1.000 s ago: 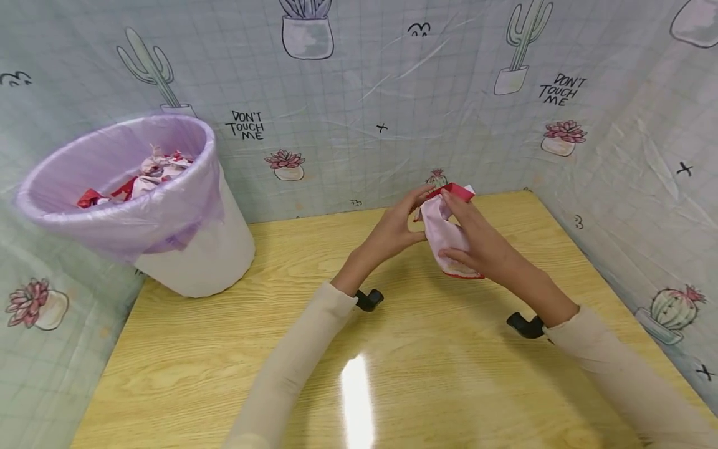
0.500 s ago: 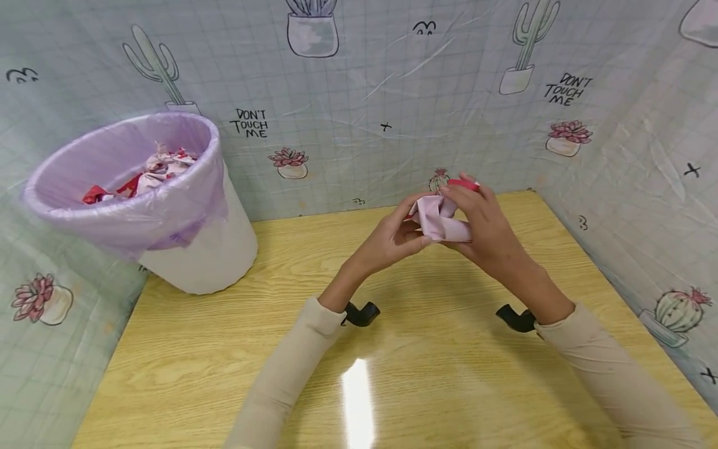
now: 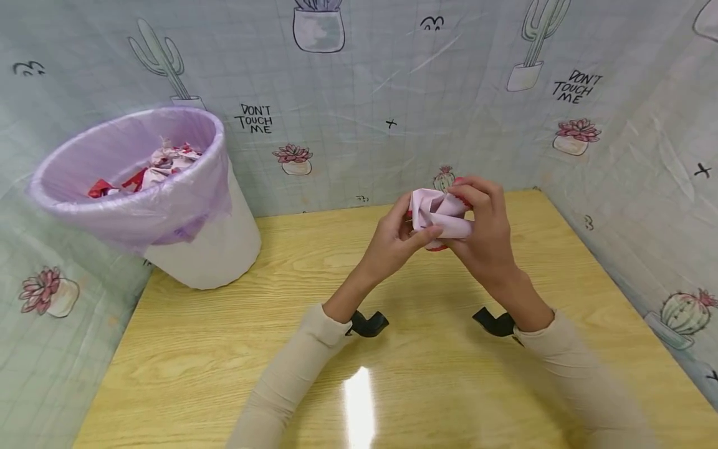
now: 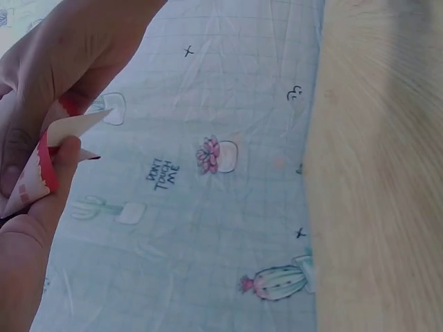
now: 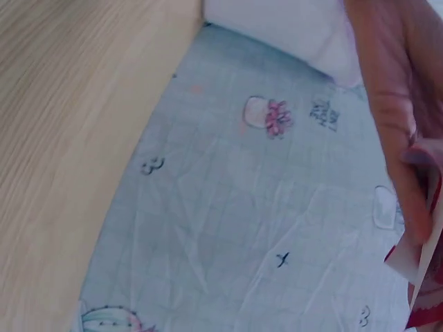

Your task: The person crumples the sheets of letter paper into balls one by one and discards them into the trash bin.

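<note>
A sheet of paper (image 3: 451, 226), pale pink on one side and red on the other, is bent and folded over between both hands above the table. My left hand (image 3: 392, 240) pinches its left side, thumb on the near face. On the right, my right hand (image 3: 489, 231) grips the other side with its fingers curled over the top, where a bit of red shows. In the left wrist view, the paper (image 4: 43, 169) shows a red border and a pointed corner sticking out. The right wrist view catches only a part of the paper (image 5: 423, 266) at its edge.
A white bin (image 3: 215, 262) lined with a purple plastic bag (image 3: 191, 199) stands at the table's back left. Crumpled red and pink paper (image 3: 168, 165) lies inside it. A patterned cloth (image 3: 348, 112) hangs behind the wooden table (image 3: 224, 349). Black pieces (image 3: 370, 324) sit at both wrists.
The paper hung longer between the hands a second ago; now it is folded up into a shorter bundle. The right hand has turned more upright and wrapped further over it.
</note>
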The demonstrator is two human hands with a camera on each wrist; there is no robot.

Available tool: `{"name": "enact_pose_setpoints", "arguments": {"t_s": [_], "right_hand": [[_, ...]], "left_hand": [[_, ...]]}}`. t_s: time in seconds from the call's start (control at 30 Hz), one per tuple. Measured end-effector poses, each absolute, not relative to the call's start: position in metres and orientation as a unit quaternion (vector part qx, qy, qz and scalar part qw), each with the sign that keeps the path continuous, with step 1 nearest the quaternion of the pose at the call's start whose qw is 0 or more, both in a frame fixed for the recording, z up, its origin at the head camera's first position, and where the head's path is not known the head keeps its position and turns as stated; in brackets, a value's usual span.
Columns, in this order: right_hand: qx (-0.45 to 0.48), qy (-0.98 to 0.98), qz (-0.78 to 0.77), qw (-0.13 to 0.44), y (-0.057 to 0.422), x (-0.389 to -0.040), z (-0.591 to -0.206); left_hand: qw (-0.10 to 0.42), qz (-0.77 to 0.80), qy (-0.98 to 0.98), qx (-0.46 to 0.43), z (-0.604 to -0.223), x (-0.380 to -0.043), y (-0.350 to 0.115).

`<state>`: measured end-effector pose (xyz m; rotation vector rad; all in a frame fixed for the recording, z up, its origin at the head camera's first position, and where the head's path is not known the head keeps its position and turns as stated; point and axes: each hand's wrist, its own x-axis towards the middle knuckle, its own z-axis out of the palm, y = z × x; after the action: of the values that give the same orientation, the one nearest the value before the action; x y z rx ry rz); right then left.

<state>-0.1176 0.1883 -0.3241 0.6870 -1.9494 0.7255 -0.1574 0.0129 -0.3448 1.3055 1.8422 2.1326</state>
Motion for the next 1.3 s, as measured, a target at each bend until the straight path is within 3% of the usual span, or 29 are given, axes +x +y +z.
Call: {"name": "enact_pose_setpoints", "arguments": {"t_s": [0.4, 0.93, 1.3], "right_hand": [[0.318, -0.762, 0.419, 0.378, 0.187, -0.098, -0.31], [0.274, -0.81, 0.327, 0.402, 0.176, -0.1, -0.308], [0.298, -0.798, 0.316, 0.417, 0.177, -0.107, -0.303]], "left_hand": [[-0.015, 0.732, 0.528, 0.43, -0.326, -0.158, -0.004], [-0.113, 0.731, 0.528, 0.417, -0.321, -0.159, -0.012], [-0.136, 0.722, 0.529, 0.425, -0.32, -0.157, -0.013]]}}
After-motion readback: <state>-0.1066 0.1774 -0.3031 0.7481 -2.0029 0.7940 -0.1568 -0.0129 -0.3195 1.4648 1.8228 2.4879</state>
